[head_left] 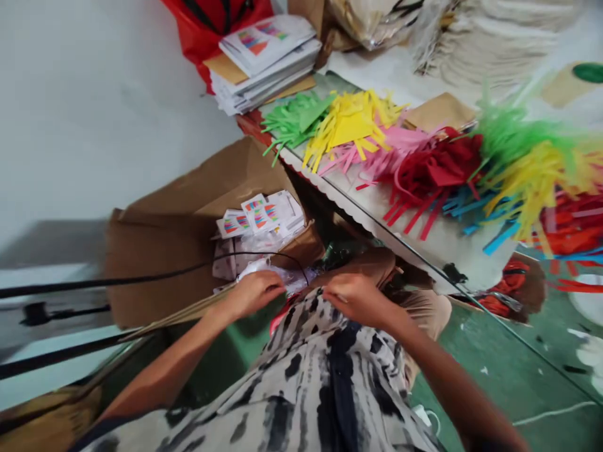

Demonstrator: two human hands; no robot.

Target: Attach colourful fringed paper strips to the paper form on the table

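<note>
My left hand [261, 292] is in front of my lap, at the near edge of an open cardboard box [160, 263]. Its fingers are curled together, and what they hold, if anything, is hidden. Over the front of my patterned shirt [325, 370], my right hand [351, 298] is also closed, with thumb and fingers pinched; I cannot make out anything in it. A gap separates the two hands. Clear plastic [294, 279] lies crumpled just beyond them. Inside the box are several white cards [264, 216] with coloured prints.
Bundles of yellow fringed strips [351, 129], green strips [301, 116] and red strips [440, 160] lie along the table edge [377, 216]. Behind them sits a stack of printed papers [266, 63]. Black cables [155, 275] cross the left side. Pale cloth [499, 50] is piled at the back.
</note>
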